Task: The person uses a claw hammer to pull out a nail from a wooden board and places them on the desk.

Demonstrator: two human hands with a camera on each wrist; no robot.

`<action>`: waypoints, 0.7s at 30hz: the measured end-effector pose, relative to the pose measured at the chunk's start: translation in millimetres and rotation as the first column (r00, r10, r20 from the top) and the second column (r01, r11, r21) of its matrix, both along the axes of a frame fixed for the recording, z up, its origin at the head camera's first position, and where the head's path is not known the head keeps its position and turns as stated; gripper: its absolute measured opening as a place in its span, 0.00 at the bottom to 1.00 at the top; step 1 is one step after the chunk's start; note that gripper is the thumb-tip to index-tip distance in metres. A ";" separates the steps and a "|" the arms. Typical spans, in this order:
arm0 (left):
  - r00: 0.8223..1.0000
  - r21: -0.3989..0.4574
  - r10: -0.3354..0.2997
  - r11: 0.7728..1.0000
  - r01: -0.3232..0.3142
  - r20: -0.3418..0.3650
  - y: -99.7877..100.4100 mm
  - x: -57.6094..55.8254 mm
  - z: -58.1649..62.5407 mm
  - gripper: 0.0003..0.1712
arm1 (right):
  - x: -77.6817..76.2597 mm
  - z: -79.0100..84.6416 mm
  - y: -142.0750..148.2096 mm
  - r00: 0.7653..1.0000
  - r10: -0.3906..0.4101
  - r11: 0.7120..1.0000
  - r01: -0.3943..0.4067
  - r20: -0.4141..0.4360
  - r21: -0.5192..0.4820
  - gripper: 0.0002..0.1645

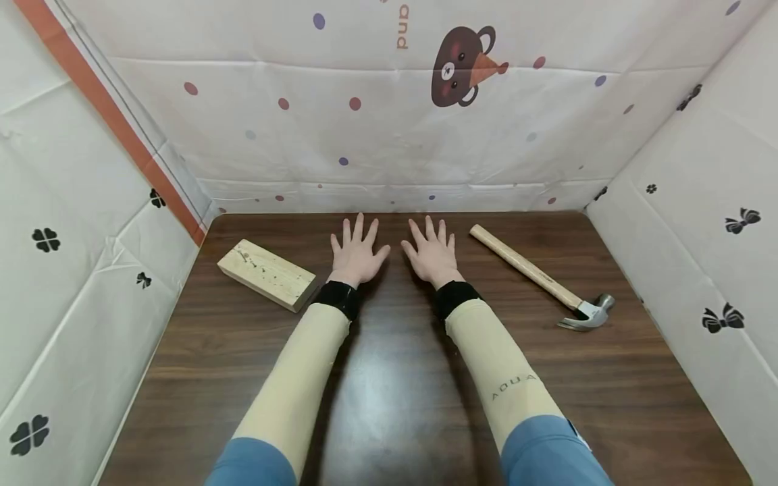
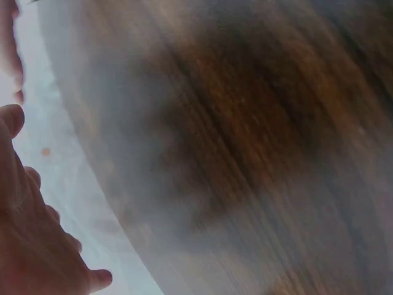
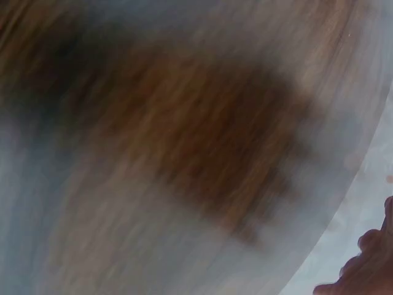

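My left hand (image 1: 355, 258) is held out over the far middle of the dark wooden table, fingers straight and spread, with nothing in it. Beside it, a short gap away, my right hand (image 1: 434, 256) has its fingers spread too and is likewise bare. To the left of the left hand lies a pale wooden block (image 1: 267, 273) with dark specks on its top. A claw hammer (image 1: 531, 271) with a wooden handle lies to the right of the right hand, its metal head toward the near right. The left wrist view shows the left hand (image 2: 37, 227) above the tabletop.
The brown table (image 1: 389, 405) ends at a white printed sheet (image 1: 389, 135) at the back. Similar sheets hang at the left (image 1: 79, 304) and right (image 1: 699, 223) sides. Both wrists wear black bands (image 1: 339, 297).
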State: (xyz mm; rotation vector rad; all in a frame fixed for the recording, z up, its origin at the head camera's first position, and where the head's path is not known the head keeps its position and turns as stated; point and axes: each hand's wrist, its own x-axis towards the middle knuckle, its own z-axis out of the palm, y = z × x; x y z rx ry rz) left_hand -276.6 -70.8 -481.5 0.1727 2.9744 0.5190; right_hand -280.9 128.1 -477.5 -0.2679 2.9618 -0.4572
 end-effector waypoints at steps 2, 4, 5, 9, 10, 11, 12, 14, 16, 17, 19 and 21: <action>1.000 0.057 -0.023 0.998 0.024 -0.013 -7.2 3.9 3.2 0.45 | 0.5 1.1 2.9 1.000 0.027 0.999 -0.027 0.010 -0.032 0.41; 0.998 0.125 -0.054 0.990 0.056 -0.022 -15.9 10.1 8.2 0.45 | 2.8 3.1 6.7 0.998 0.062 0.996 -0.061 0.016 -0.068 0.40; 0.997 0.165 -0.070 0.984 0.073 -0.020 -20.6 14.2 11.0 0.46 | 4.3 3.9 9.0 0.996 0.083 0.993 -0.081 0.018 -0.087 0.40; 0.990 0.328 -0.135 0.934 0.138 -0.032 -47.5 37.8 25.7 0.45 | 12.0 9.5 19.7 0.986 0.166 0.975 -0.159 0.032 -0.156 0.40; 0.989 0.366 -0.144 0.918 0.149 -0.042 -56.2 45.3 29.3 0.44 | 14.2 11.3 23.6 0.982 0.186 0.969 -0.177 0.035 -0.175 0.39; 0.988 0.399 -0.147 0.904 0.154 -0.049 -65.6 53.4 33.2 0.42 | 16.8 13.8 28.1 0.978 0.205 0.962 -0.194 0.037 -0.192 0.39; 0.987 0.427 -0.146 0.890 0.160 -0.064 -75.9 61.5 36.1 0.40 | 19.2 16.2 33.1 0.974 0.222 0.955 -0.210 0.036 -0.207 0.39; 0.990 0.489 -0.118 0.861 0.142 -0.079 -98.8 77.5 41.5 0.37 | 23.2 20.0 45.0 0.968 0.250 0.945 -0.238 0.028 -0.226 0.38; 0.995 0.545 -0.051 0.834 0.091 -0.088 -123.2 91.9 44.3 0.34 | 26.3 23.5 57.7 0.964 0.267 0.936 -0.258 0.005 -0.238 0.36; 0.996 0.567 -0.005 0.822 0.057 -0.093 -135.7 97.9 44.9 0.33 | 27.8 25.1 63.9 0.963 0.270 0.934 -0.264 -0.007 -0.240 0.35; 0.988 0.599 0.114 0.800 -0.029 -0.106 -160.6 107.3 43.7 0.30 | 31.8 28.2 75.6 0.965 0.263 0.931 -0.261 -0.027 -0.257 0.32; 0.958 0.618 0.267 0.772 -0.147 -0.106 -184.0 113.6 39.8 0.27 | 35.9 29.9 85.0 0.969 0.246 0.928 -0.245 -0.035 -0.279 0.29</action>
